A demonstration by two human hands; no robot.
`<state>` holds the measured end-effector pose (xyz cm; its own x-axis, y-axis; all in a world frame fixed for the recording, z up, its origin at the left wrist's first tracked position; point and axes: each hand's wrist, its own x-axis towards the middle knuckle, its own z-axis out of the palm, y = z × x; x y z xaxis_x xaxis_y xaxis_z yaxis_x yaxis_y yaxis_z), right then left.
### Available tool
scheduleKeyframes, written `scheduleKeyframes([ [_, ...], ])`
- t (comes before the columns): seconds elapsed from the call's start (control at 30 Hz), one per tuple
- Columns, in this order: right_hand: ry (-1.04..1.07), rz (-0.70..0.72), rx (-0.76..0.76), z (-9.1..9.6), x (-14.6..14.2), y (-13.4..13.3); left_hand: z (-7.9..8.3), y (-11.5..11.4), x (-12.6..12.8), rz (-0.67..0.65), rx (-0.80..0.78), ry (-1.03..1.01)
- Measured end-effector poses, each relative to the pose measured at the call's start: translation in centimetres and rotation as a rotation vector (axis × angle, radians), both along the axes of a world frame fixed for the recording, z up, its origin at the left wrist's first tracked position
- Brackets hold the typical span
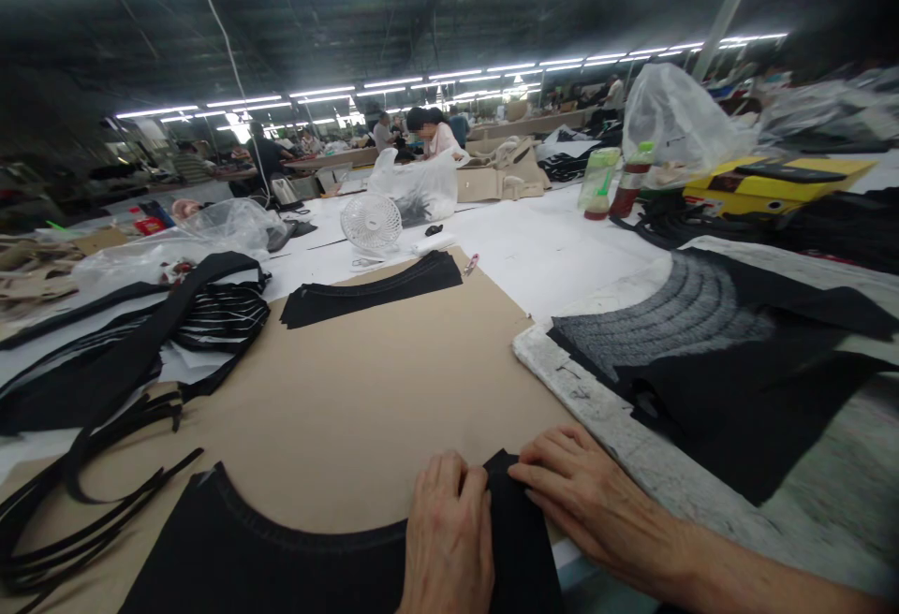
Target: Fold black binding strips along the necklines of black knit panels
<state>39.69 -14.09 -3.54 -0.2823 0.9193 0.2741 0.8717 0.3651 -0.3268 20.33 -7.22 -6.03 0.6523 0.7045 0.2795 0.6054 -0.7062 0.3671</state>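
Note:
A curved black fabric piece point(281, 562) lies on a sheet of brown cardboard point(365, 389) at the near edge of the table. My left hand point(449, 534) rests flat on its right end, fingers together and stretched out. My right hand point(582, 492) lies beside it, fingertips pressing the fabric's upper right corner, fingers extended. Neither hand holds anything up. A stack of similar curved black pieces point(372, 288) sits at the far end of the cardboard.
Black strips and striped fabric point(140, 352) pile at the left. A white board point(632, 427) with fanned black pieces point(702, 333) lies at the right. A small white fan point(371, 224), plastic bags, bottles point(600, 185) and a yellow box point(773, 185) stand behind. Other people work far back.

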Motion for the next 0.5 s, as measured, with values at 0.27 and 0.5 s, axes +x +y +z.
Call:
scheduleKeyframes([
  [0.27,-0.007,-0.033,0.027,-0.7,0.0,-0.4,1.6,1.5,2.9,-0.154,0.067,0.19],
  [0.5,-0.009,-0.011,0.01,-1.4,0.1,-0.5,2.8,2.1,4.5,-0.246,0.214,0.396],
])
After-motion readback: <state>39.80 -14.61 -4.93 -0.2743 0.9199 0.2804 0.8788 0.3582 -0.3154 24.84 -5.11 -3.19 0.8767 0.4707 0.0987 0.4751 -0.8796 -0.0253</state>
